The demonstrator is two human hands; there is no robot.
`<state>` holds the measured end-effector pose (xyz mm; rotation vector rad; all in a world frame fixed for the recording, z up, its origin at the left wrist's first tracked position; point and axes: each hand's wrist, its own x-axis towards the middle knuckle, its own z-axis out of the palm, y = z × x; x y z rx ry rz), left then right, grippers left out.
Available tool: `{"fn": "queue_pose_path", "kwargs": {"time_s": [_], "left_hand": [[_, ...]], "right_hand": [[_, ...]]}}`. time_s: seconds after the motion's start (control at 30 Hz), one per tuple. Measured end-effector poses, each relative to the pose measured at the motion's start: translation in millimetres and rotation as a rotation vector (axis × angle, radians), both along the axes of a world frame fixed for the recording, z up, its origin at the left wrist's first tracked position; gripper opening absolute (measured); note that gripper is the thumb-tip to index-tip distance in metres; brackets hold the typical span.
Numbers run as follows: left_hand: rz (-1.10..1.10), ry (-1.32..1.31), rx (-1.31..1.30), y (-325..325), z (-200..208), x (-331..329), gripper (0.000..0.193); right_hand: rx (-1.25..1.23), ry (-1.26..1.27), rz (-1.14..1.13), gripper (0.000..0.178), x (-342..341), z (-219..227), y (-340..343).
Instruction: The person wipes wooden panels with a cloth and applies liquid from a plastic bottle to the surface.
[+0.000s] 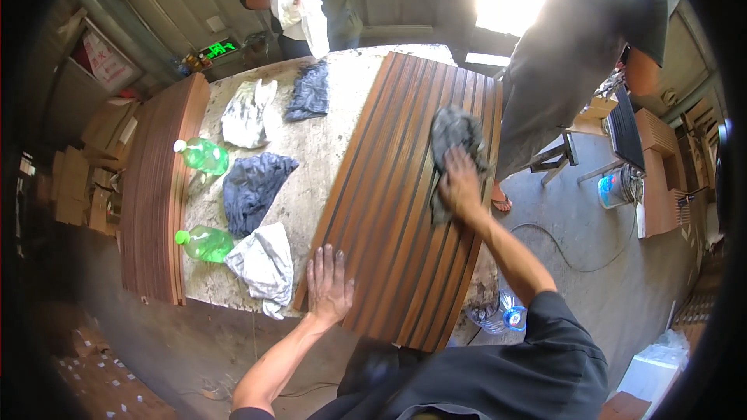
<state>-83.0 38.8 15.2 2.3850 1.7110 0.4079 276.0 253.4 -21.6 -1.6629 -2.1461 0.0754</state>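
A slatted brown wooden panel [389, 210] with dark grooves lies slanted across the worktable in front of me. My left hand [330, 289] rests flat on its near left edge, fingers stretched out and holding nothing. Toward the panel's right side, my right hand [461, 185] presses a crumpled dark grey rag [456, 128] against the slats. The rag bunches ahead of the fingertips and under the palm, partly hidden by the hand.
White and dark cloths [261, 187] and two green-capped bottles [206, 243] lie left on the stained table [327, 148]. Beyond them is a stack of slatted panels [156, 194]. A person [299, 0] holds white cloth opposite; another [560, 54] stands right. A bucket [617, 188] is on the floor.
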Motion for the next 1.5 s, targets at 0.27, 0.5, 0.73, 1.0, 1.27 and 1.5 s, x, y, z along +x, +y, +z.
{"fn": "queue_pose_path", "kwargs": {"time_s": [0.27,0.5,0.73,1.0,1.27,1.5], "left_hand": [[0.009,-0.057,0.006,-5,-4,4,0.078],[-0.001,-0.045,-0.029,-2,4,5,0.081],[0.007,0.003,-0.111,5,10,3,0.072],[0.059,0.039,-0.2,-2,22,6,0.071],[0.057,-0.001,-0.12,10,17,11,0.067],[0.156,-0.266,0.096,6,-1,2,0.056]], "right_hand": [[-0.146,-0.004,0.369,0.063,-120,51,-197],[-0.105,-0.026,0.397,0.068,-132,35,-71],[0.084,-0.016,0.141,0.06,-122,16,150],[-0.028,-0.103,-0.214,0.068,-95,2,311],[0.139,-0.141,-0.164,0.063,-89,-18,271],[0.086,-0.102,0.287,0.063,-170,-5,-2]]}}
